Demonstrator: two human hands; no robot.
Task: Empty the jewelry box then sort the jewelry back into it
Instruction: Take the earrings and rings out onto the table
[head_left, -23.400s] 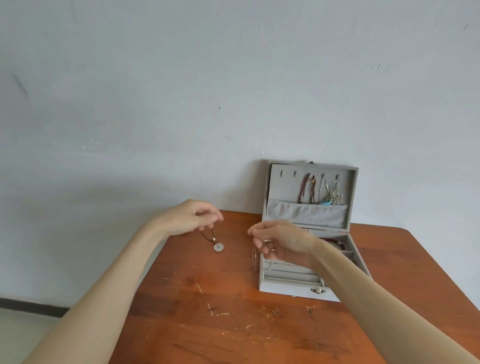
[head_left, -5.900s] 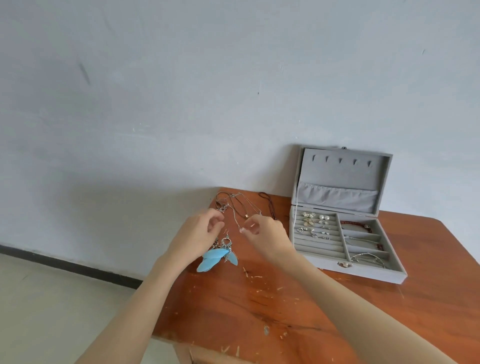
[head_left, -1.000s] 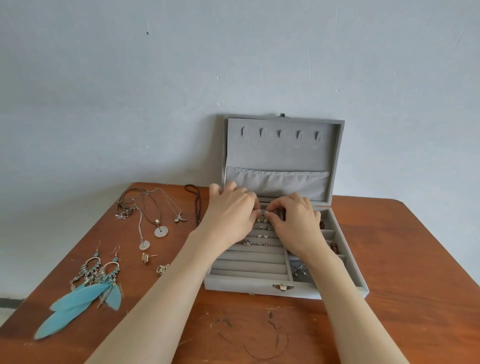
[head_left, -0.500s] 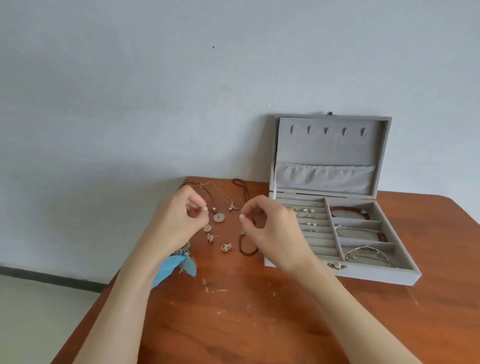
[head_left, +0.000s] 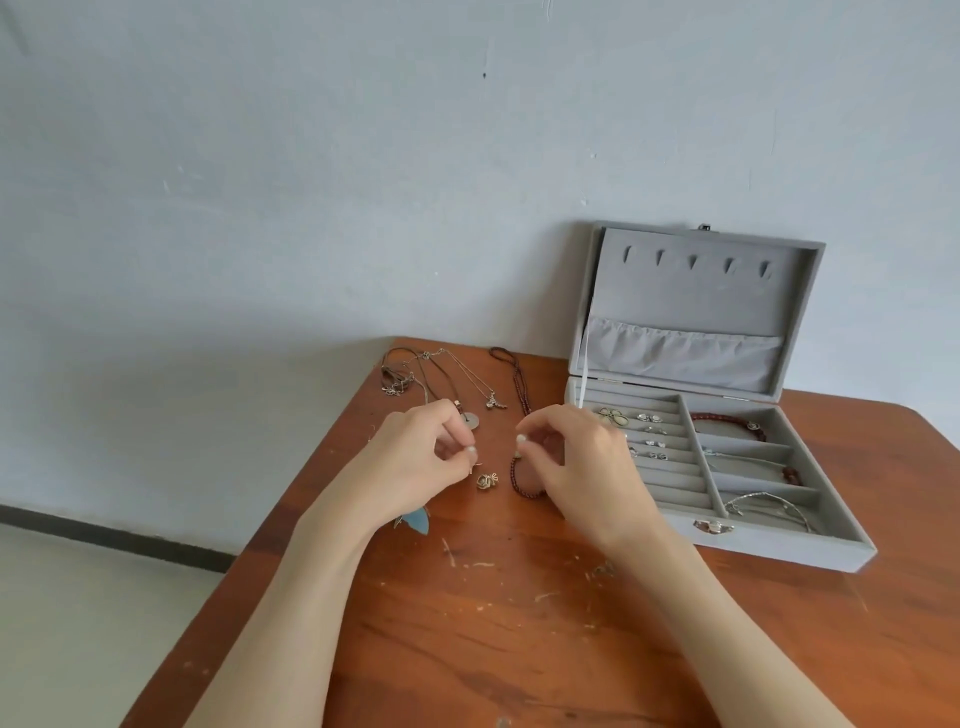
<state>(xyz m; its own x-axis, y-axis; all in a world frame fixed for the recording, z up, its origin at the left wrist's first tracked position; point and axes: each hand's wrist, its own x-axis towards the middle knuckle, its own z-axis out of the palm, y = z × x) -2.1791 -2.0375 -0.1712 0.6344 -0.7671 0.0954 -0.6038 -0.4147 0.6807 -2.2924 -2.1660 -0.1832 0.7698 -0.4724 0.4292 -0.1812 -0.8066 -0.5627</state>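
Your left hand (head_left: 415, 460) and right hand (head_left: 582, 462) each pinch a tiny pearl stud (head_left: 471, 450) over the desk (head_left: 519, 623), beside the jewelry box (head_left: 769, 540). Light, slippery: keep each grip on the bead.

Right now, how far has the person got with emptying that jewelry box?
Done: the lid hooks are bare; necklaces and a small silver piece lie on the table. In hand: the left hand and right hand each pinch a pearl earring. Left: earrings and bracelets remain in the jewelry box.
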